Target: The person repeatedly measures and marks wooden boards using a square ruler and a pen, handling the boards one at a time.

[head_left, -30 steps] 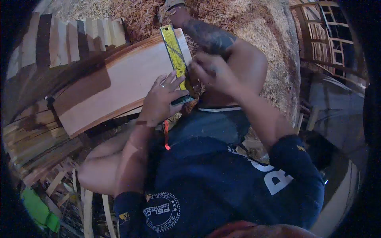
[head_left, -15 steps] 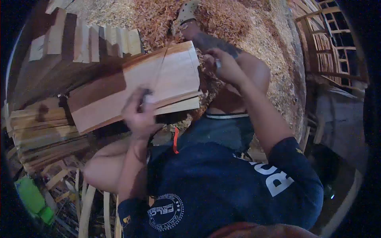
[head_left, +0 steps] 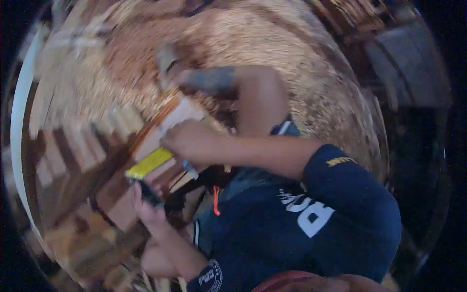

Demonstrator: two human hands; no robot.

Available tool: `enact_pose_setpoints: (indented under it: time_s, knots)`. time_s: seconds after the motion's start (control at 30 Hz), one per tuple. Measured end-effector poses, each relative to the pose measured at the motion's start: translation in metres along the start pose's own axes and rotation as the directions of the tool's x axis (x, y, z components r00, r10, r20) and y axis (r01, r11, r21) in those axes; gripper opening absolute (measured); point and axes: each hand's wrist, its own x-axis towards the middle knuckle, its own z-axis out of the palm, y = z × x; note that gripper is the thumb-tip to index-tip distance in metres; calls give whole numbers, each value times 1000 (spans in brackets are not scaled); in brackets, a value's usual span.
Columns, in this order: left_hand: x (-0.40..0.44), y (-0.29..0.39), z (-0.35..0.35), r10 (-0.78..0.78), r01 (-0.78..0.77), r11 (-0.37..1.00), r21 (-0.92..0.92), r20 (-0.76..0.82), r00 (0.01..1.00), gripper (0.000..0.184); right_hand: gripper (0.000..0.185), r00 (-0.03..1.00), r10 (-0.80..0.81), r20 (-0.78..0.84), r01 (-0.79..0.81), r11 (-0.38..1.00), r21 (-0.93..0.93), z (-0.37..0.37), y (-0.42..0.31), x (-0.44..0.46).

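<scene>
My left hand (head_left: 148,210) is closed around the dark case of a tape measure (head_left: 152,194). Its yellow blade (head_left: 150,163) runs out over a wooden board (head_left: 120,209), up to my right hand (head_left: 192,141). The right fingers are curled at the blade's far end, though the hand hides the exact grip. A slim blue and white object (head_left: 190,170), too blurred to name, pokes out below the right palm. The board lies tilted in front of my lap, its far end (head_left: 182,113) pale and its edge reddish.
Stacked wood blocks (head_left: 85,148) stand left of the board, and more timber (head_left: 78,238) lies at the lower left. Wood shavings (head_left: 253,39) cover the ground ahead, around my outstretched leg (head_left: 211,80). Motion blurs much of the view.
The view has swung round, shifting the board leftward. My right hand has come across to the board, nearer my left hand. The yellow blade now shows broadside between them.
</scene>
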Motion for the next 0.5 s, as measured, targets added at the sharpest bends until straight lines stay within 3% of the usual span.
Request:
enact_pose_setpoints:
  time_s: [0.07, 0.1, 0.17, 0.2, 0.27, 0.33, 0.37, 0.43, 0.47, 0.5]
  knots:
    - [-3, 2, 1, -9, 8, 1000, 30, 4, 1000, 39, 25, 994, 106, -8, -103, 983, 151, 0, -9, -10]
    - [17, -8, -32, 10, -11, 1000, 1, 143, 990, 46, 26, 989, 137, -50, -127, 979, 158, 8, -16, -16]
    - [3, 15, 11, -133, 123, 978, 167, 51, 990, 58, 29, 978, 164, -128, -143, 976, 165, 5, -22, -32]
    - [7, 9, 12, 56, -26, 973, 231, -126, 990, 56, 27, 956, 285, -75, -265, 942, 205, 0, -19, -40]
    - [54, 13, -59, 32, -47, 985, 166, 87, 996, 54, 24, 904, 423, 65, -421, 849, 320, -25, -38, -52]
    - [58, 17, -83, 30, -41, 995, 88, 125, 992, 45, 27, 879, 473, -62, -408, 813, 414, -5, -26, -55]
    - [48, 14, -73, 33, -36, 999, 40, 71, 997, 39, 29, 869, 483, -110, -386, 799, 462, 10, -21, -53]
    - [19, 27, -52, 96, -103, 991, -89, -77, 992, 27, 33, 767, 641, 31, -482, 544, 687, -6, -9, -42]
    - [5, 26, -48, 86, -97, 990, -105, -109, 990, 23, 37, 696, 686, 210, -550, 322, 771, -9, 7, -36]
    - [-5, 18, -54, 75, -94, 987, -133, -141, 987, 18, 36, 666, 737, 118, -637, 480, 603, -4, 19, -26]
